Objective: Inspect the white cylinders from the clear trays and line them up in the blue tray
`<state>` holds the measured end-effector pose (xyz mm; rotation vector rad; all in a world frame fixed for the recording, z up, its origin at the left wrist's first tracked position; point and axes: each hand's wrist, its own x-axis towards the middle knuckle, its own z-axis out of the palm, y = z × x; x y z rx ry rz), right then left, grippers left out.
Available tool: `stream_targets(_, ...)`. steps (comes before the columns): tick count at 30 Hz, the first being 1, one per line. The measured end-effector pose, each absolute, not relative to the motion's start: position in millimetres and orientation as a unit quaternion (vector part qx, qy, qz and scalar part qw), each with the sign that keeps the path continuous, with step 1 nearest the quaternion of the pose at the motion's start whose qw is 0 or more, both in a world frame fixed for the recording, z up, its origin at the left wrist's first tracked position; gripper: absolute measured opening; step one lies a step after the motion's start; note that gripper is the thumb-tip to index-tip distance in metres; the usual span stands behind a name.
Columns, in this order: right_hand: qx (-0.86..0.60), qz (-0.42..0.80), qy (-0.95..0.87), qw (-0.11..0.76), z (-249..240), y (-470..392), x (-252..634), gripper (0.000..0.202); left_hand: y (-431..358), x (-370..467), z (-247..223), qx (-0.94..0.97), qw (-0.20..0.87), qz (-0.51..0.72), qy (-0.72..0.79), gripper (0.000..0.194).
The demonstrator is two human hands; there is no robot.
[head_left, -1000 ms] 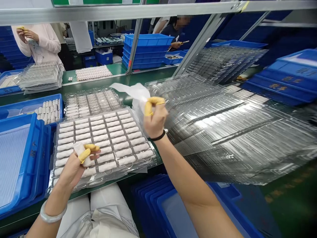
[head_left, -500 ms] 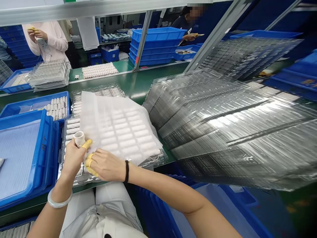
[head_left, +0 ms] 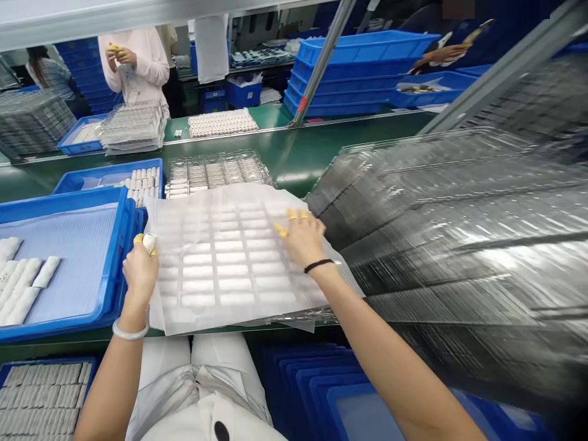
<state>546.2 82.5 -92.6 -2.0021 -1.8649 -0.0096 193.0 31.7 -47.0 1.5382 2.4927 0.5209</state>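
Observation:
My left hand [head_left: 140, 269], with yellow finger covers, is closed around a small white tube-like piece [head_left: 149, 242] beside the left edge of a thin translucent sheet [head_left: 239, 315]. Under the sheet, rows of white cylindrical pieces show through, set in a clear plastic tray. My right hand [head_left: 304, 237] rests palm down on the sheet's right side, its covered fingers spread. Behind the sheet lies another clear tray [head_left: 215, 168] of white pieces.
Blue bins [head_left: 103, 300] with white pieces stand at left. A tall stack of clear plastic trays [head_left: 441, 245] leans close on the right. Across the green bench [head_left: 294, 156] are stacked blue bins [head_left: 358, 76] and a person in a pink top [head_left: 142, 64].
My right hand has moved right across the sheet, which now lies spread flat over the tray. The left hand keeps the white piece. The view has shifted, showing more pieces in the left bin.

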Motion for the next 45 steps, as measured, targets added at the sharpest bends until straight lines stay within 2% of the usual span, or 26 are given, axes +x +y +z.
stream_targets(5,-0.796,0.052,-0.584,0.149,-99.1,70.2,587.5,0.066,43.5,192.2,-51.3,0.51,0.079,0.175,0.839,0.048)
stream_targets(9,-0.813,0.077,-0.561,0.135,-99.1,55.6,595.9,0.066,38.3,193.8,-34.7,0.518,0.069,0.189,0.832,0.042)
stream_targets(13,-0.821,0.086,-0.549,0.134,-93.2,42.7,590.3,0.064,-0.2,203.8,-3.9,0.572,0.046,0.282,0.769,0.027)
stream_targets(16,-0.824,0.095,-0.544,0.124,-87.4,37.2,583.9,0.065,-33.8,215.6,1.5,0.618,0.101,0.345,0.699,0.03)
stream_targets(18,-0.829,0.099,-0.539,0.113,-84.0,34.6,580.4,0.067,-45.0,221.3,-10.6,0.644,0.149,0.32,0.679,0.031)
stream_targets(20,-0.834,0.099,-0.533,0.101,-81.0,32.0,578.1,0.067,-44.1,222.2,-31.2,0.664,0.153,0.239,0.692,0.029)
stream_targets(23,-0.84,0.099,-0.526,0.087,-77.6,28.2,578.3,0.063,-29.0,215.3,-61.6,0.667,0.125,0.15,0.719,0.033)
stream_targets(28,-0.835,0.103,-0.534,0.082,-77.7,26.0,587.3,0.054,-4.5,200.4,-80.7,0.647,0.1,0.144,0.742,0.04)
stream_targets(36,-0.826,0.078,-0.549,0.095,-96.8,23.8,607.4,0.055,36.6,180.3,-65.4,0.609,0.087,0.149,0.774,0.033)
stream_targets(45,-0.764,-0.015,-0.631,0.132,-90.3,75.9,620.8,0.053,156.8,164.9,-47.4,0.511,0.116,0.145,0.839,0.03)
